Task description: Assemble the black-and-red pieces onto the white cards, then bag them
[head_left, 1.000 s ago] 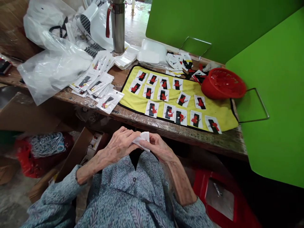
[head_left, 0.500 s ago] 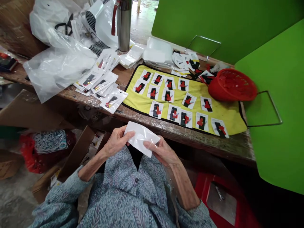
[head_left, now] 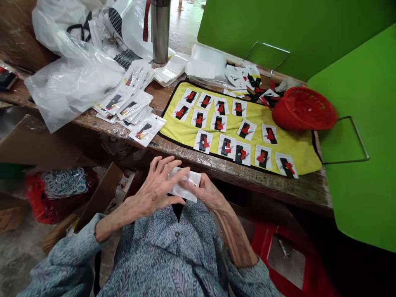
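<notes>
Over my lap, just off the table's front edge, is a small white plastic packet (head_left: 193,180). My right hand (head_left: 210,193) pinches it at its right side, thumb on top. My left hand (head_left: 157,185) spreads its fingers across the packet's left part and hides some of it; whether the fingertips touch it I cannot tell. Beyond my hands, several white cards with black and red pieces (head_left: 203,141) lie in rows on a yellow cloth (head_left: 182,136). To the left rests a heap of filled white packets (head_left: 145,130).
A steel flask (head_left: 161,35) stands at the back beside clear plastic bags (head_left: 77,84). A stack of clear sleeves (head_left: 206,66) lies behind the cloth. At right are a tilted red basket (head_left: 305,109) and green panels (head_left: 355,173). A red stool (head_left: 262,243) stands low right.
My left hand has let go of the packet's left end and opened out over it. My right hand keeps its hold, and the packet now looks shorter and partly covered.
</notes>
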Demonstrator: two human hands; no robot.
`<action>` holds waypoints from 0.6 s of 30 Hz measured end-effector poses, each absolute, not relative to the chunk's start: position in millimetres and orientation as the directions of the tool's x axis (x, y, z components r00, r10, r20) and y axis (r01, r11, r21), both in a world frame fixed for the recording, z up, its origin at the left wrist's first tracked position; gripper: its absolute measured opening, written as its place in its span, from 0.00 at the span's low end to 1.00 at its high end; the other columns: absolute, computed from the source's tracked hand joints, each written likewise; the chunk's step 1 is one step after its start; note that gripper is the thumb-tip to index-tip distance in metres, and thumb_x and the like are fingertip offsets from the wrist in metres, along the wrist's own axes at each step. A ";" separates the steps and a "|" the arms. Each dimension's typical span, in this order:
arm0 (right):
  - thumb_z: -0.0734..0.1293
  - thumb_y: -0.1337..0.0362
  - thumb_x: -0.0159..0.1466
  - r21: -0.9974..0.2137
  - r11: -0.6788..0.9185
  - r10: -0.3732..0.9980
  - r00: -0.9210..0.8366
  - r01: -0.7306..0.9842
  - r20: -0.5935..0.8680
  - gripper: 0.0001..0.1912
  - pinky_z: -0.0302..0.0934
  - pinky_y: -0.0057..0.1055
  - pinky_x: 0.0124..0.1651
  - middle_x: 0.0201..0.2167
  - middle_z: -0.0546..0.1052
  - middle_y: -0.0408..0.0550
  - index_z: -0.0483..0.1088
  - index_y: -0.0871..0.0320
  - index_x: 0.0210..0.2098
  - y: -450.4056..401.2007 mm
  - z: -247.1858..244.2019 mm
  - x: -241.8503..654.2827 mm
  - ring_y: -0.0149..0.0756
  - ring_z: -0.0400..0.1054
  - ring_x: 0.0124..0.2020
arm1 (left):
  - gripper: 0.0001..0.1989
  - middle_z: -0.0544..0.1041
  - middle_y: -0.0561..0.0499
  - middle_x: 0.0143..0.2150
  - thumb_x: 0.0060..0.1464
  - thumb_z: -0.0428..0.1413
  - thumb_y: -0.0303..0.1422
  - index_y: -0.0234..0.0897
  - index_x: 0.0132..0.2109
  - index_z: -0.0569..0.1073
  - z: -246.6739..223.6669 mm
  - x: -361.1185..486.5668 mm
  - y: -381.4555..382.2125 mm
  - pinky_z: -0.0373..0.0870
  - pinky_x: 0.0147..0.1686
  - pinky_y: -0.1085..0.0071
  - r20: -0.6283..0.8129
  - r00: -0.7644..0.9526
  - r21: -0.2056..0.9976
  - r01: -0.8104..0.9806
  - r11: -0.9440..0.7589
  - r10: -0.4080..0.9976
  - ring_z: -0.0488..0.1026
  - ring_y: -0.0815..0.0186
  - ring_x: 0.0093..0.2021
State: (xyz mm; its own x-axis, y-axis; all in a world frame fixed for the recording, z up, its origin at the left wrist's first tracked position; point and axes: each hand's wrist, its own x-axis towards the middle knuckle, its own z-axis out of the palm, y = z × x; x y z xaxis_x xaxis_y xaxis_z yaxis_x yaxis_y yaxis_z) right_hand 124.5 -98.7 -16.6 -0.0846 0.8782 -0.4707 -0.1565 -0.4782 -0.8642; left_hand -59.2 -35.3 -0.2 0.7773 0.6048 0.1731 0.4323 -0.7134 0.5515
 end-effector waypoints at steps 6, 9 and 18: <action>0.72 0.49 0.58 -0.873 -0.486 0.856 -0.222 -0.039 -0.467 0.18 0.47 0.23 0.22 0.21 0.71 0.40 0.74 0.60 0.27 -95.2 -18.0 128.1 0.25 0.57 0.20 | 0.32 0.73 0.44 0.50 0.47 0.65 0.46 0.37 0.54 0.64 -1.7 -53.4 -36.0 0.59 0.53 0.53 0.046 0.831 0.622 0.410 -0.667 0.554 0.69 0.54 0.50; 0.71 0.50 0.59 -0.877 -0.481 0.847 -0.264 -0.011 -0.461 0.17 0.48 0.24 0.23 0.21 0.70 0.39 0.74 0.59 0.29 -93.0 -16.7 127.6 0.26 0.57 0.21 | 0.26 0.73 0.46 0.48 0.51 0.63 0.43 0.38 0.53 0.65 -2.0 -54.0 -36.2 0.61 0.52 0.56 0.052 0.827 0.672 0.386 -0.632 0.560 0.69 0.57 0.47; 0.59 0.54 0.67 -0.823 -0.283 0.927 0.362 0.492 -0.103 0.15 0.60 0.34 0.36 0.28 0.73 0.47 0.72 0.57 0.37 -80.1 -4.3 153.0 0.37 0.65 0.29 | 0.17 0.75 0.51 0.41 0.54 0.62 0.35 0.40 0.49 0.67 -22.9 -63.7 -36.7 0.64 0.48 0.60 0.137 0.669 0.736 0.425 -0.527 0.731 0.71 0.60 0.43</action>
State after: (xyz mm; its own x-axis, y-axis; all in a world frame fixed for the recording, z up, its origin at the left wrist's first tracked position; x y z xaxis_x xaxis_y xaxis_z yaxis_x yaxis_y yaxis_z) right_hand 153.0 -80.1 -4.3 0.3616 0.9267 -0.1028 0.4919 -0.2833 -0.8233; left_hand -63.7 -36.7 -22.9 0.6689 0.7307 0.1365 0.4252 -0.5268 0.7360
